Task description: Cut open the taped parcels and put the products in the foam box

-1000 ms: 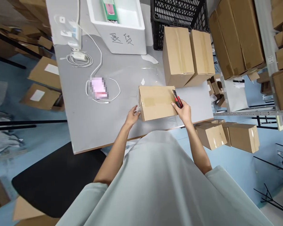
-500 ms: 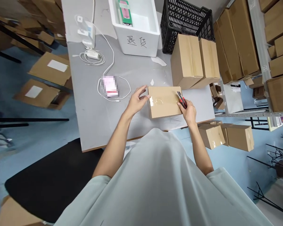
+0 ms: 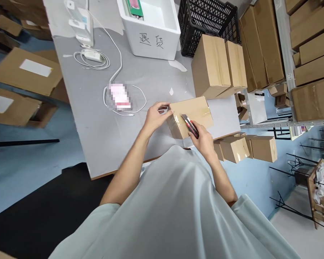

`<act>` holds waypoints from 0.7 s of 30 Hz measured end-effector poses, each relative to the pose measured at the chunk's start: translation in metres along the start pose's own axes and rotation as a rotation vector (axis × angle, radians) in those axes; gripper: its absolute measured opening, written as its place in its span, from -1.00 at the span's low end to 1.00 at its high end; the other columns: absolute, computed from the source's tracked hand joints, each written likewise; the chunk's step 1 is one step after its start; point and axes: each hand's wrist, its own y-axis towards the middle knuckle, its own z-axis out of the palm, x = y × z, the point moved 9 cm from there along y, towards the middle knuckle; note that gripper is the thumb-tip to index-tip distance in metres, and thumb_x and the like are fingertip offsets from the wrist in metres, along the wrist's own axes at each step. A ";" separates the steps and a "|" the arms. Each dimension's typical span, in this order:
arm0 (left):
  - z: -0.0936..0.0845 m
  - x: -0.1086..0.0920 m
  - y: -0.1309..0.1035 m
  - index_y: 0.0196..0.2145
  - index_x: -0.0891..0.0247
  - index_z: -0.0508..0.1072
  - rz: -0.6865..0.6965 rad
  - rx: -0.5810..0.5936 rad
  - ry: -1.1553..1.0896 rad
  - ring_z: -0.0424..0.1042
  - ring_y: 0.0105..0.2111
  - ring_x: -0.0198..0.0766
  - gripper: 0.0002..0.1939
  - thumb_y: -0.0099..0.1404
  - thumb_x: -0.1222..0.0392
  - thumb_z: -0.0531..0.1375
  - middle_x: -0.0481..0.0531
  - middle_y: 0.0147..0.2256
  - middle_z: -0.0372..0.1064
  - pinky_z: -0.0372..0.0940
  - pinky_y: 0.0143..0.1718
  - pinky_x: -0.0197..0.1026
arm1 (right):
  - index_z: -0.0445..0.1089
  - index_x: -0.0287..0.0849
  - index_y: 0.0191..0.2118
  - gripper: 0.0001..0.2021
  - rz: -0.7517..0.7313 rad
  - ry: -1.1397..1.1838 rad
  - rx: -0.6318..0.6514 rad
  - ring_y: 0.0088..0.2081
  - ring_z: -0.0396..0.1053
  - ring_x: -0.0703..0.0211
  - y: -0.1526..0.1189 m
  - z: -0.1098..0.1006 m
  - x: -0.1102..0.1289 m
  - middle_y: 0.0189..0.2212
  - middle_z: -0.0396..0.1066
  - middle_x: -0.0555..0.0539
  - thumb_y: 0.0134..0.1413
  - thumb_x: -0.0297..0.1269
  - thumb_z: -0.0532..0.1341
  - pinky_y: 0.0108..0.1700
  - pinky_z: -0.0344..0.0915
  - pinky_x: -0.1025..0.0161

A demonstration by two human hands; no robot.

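Note:
A taped cardboard box [image 3: 196, 111] lies on the grey table in front of me, turned slightly at an angle. My left hand [image 3: 157, 117] grips its left end, thumb on the top edge and fingers at the far corner. In my right hand [image 3: 203, 139] is a red and black utility knife [image 3: 190, 126], its tip pointing to the upper left over the box's top. Shiny clear tape [image 3: 176, 120] covers the left end of the box. Whether the blade touches the cardboard I cannot tell.
Behind the box stand two upright cartons [image 3: 212, 66], a black plastic crate [image 3: 205, 21] and a white bin [image 3: 155, 45] with handwriting. Cables, a charger [image 3: 93, 55] and a blurred pink item [image 3: 120, 96] lie on the left of the table [image 3: 102, 144]. Shelves of cartons [image 3: 313, 75] rise at right.
My right hand has moved left with the utility knife, from the box's right end to over its left part. The box has turned slightly, and my left hand stays at its left end.

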 end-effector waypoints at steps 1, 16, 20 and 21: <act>0.000 0.001 -0.001 0.10 0.15 0.68 0.006 0.001 -0.019 0.64 0.12 0.01 -0.56 0.32 -0.03 0.46 0.14 0.14 0.63 0.52 0.25 0.11 | 0.27 -0.03 0.59 -0.43 0.011 -0.056 0.037 0.16 0.61 -0.23 0.000 0.004 0.008 0.26 0.57 -0.27 0.61 -0.13 0.12 0.10 0.57 0.01; 0.003 0.008 -0.003 0.17 0.16 0.70 0.038 0.044 -0.106 0.66 0.10 0.01 -0.52 0.36 -0.04 0.46 0.18 0.16 0.60 0.52 0.27 0.11 | 0.22 0.06 0.65 -0.43 0.095 -0.290 0.115 -0.01 0.60 -0.15 -0.002 0.004 0.052 0.16 0.54 -0.31 0.69 -0.15 0.03 -0.11 0.56 0.12; 0.003 0.004 -0.004 0.16 0.18 0.71 0.033 0.027 -0.081 0.67 0.08 -0.02 -0.53 0.35 -0.01 0.46 0.19 0.17 0.61 0.53 0.24 0.08 | 0.15 0.06 0.68 -0.41 0.136 -0.417 0.175 0.01 0.59 -0.10 0.000 -0.001 0.064 0.18 0.50 -0.32 0.70 -0.24 -0.02 -0.07 0.57 0.15; 0.002 0.004 -0.004 0.15 0.18 0.71 0.030 0.020 -0.076 0.67 0.07 -0.03 -0.53 0.35 -0.01 0.46 0.19 0.17 0.61 0.54 0.23 0.06 | 0.12 0.05 0.69 -0.40 0.141 -0.446 0.198 0.04 0.58 -0.08 0.000 -0.003 0.066 0.21 0.49 -0.31 0.70 -0.27 -0.04 -0.05 0.57 0.16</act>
